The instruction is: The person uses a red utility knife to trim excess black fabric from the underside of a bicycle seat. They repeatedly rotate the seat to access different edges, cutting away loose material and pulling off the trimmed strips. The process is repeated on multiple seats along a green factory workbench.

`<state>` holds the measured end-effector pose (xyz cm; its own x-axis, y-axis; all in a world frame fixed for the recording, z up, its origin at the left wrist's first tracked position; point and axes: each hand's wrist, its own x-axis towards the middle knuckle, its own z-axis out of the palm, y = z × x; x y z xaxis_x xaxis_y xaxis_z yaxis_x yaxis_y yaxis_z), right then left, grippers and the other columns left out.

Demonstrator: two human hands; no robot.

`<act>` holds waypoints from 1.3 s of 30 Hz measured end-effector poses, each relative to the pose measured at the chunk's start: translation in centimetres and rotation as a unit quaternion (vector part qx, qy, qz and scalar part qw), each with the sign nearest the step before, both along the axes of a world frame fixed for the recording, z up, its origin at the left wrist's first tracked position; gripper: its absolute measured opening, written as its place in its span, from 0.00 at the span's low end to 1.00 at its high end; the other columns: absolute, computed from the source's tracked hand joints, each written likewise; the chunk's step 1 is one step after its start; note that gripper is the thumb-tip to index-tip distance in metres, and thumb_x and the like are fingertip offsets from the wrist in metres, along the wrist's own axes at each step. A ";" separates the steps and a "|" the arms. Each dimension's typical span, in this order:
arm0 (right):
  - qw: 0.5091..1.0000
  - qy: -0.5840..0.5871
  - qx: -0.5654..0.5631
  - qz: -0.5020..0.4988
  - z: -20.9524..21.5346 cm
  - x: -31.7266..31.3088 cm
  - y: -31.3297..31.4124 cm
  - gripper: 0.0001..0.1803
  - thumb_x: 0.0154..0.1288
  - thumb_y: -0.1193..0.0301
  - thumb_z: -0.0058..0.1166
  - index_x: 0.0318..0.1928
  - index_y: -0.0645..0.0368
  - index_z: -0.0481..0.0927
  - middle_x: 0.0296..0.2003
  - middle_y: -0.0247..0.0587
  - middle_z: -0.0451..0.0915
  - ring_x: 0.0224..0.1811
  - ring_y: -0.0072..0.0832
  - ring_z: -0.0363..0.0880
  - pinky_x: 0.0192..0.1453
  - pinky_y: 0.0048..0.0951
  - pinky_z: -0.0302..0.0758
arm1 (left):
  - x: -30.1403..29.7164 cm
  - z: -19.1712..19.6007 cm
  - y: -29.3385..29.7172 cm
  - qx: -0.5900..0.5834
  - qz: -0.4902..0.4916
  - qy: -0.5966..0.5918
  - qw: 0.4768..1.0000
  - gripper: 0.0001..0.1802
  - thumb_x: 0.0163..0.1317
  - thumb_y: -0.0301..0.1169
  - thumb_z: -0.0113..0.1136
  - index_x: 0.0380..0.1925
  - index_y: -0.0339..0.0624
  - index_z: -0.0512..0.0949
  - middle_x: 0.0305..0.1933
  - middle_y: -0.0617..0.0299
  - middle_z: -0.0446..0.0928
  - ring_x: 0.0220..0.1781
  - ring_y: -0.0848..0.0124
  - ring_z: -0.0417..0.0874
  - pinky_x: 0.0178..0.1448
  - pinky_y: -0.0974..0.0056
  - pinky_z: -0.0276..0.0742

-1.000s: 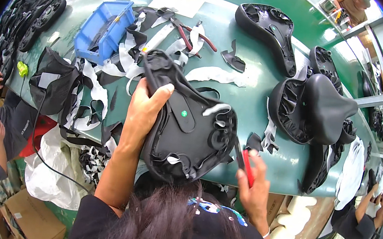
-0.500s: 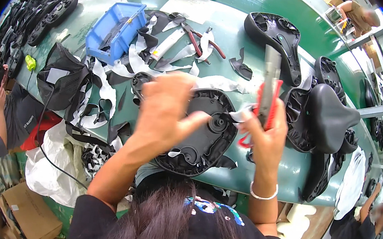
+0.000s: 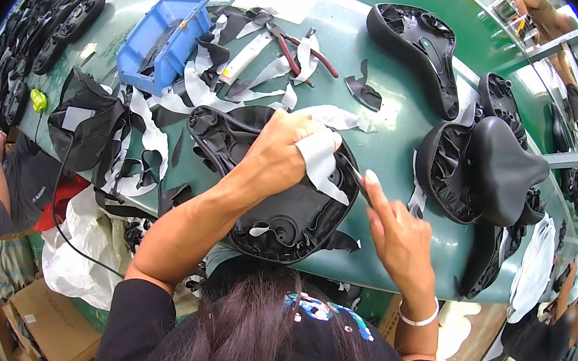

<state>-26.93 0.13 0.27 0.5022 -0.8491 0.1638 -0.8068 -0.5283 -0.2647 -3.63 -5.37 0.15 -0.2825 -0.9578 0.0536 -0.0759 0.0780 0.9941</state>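
Observation:
A black bicycle saddle [image 3: 257, 205] lies underside up at the table edge before me. My left hand [image 3: 276, 152] is closed on a pale strip of trim [image 3: 321, 161] at the saddle's right rim, pulling it up from the edge. In my right hand [image 3: 396, 239] is a utility knife [image 3: 356, 176], its blade pointing to the rim beside the strip. My fingers hide most of its handle.
Left of the saddle lie pale and black scraps [image 3: 154, 140], a blue bin [image 3: 128, 55] and red-handled pliers [image 3: 289, 56]. More saddles [image 3: 499, 179] stand to the right, another [image 3: 417, 52] at the back. People sit at both sides.
My left hand has moved right and gripped the pale strip. My right hand has lowered and turned the knife, bringing its blade from upright down to the saddle's rim.

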 end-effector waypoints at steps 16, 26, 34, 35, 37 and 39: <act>0.995 0.102 0.000 0.005 1.9 -0.2 -0.1 0.32 0.59 0.72 0.57 0.66 0.45 0.68 0.22 0.38 0.71 0.17 0.36 0.71 0.21 0.36 0.66 | 2.7 -1.5 -0.5 -0.098 0.051 -0.499 0.859 0.24 0.68 0.52 0.46 0.42 0.43 0.79 0.29 0.50 0.81 0.32 0.51 0.82 0.36 0.51 0.74; 0.950 -0.049 0.259 -0.168 3.4 1.3 7.2 0.30 0.64 0.73 0.50 0.66 0.59 0.61 0.37 0.57 0.81 0.26 0.46 0.82 0.31 0.40 0.76 | 1.1 -1.6 3.4 -0.046 0.209 -0.453 0.865 0.21 0.67 0.49 0.48 0.38 0.44 0.81 0.31 0.54 0.81 0.34 0.53 0.82 0.37 0.52 0.75; 0.990 -0.141 -0.014 -0.029 -1.0 4.3 -2.0 0.33 0.57 0.79 0.59 0.64 0.61 0.63 0.52 0.55 0.77 0.45 0.41 0.83 0.48 0.37 0.77 | 0.7 -1.5 3.6 -0.063 0.219 -0.457 0.860 0.21 0.68 0.50 0.46 0.39 0.45 0.80 0.32 0.54 0.81 0.34 0.52 0.82 0.37 0.51 0.75; 0.981 -0.190 0.011 -0.027 -1.3 4.6 -2.4 0.29 0.58 0.78 0.59 0.60 0.63 0.66 0.42 0.53 0.79 0.37 0.39 0.82 0.44 0.36 0.76 | 0.9 -1.7 3.7 -0.054 0.221 -0.459 0.859 0.22 0.68 0.50 0.46 0.39 0.46 0.80 0.32 0.54 0.81 0.34 0.51 0.82 0.37 0.51 0.75; 0.959 -0.252 0.108 -0.075 -0.1 4.3 -2.3 0.27 0.58 0.78 0.58 0.58 0.65 0.67 0.36 0.48 0.78 0.32 0.34 0.80 0.40 0.34 0.75 | 0.9 -1.6 3.6 -0.046 0.234 -0.473 0.848 0.22 0.69 0.51 0.44 0.40 0.46 0.79 0.31 0.54 0.81 0.33 0.50 0.82 0.36 0.50 0.75; 0.909 -0.337 0.217 -0.116 0.7 3.4 -1.9 0.25 0.57 0.79 0.57 0.56 0.65 0.69 0.29 0.37 0.76 0.27 0.22 0.74 0.34 0.24 0.72 | 1.2 -1.8 3.7 -0.018 0.244 -0.487 0.838 0.20 0.69 0.49 0.46 0.41 0.46 0.79 0.33 0.54 0.81 0.35 0.51 0.82 0.37 0.50 0.74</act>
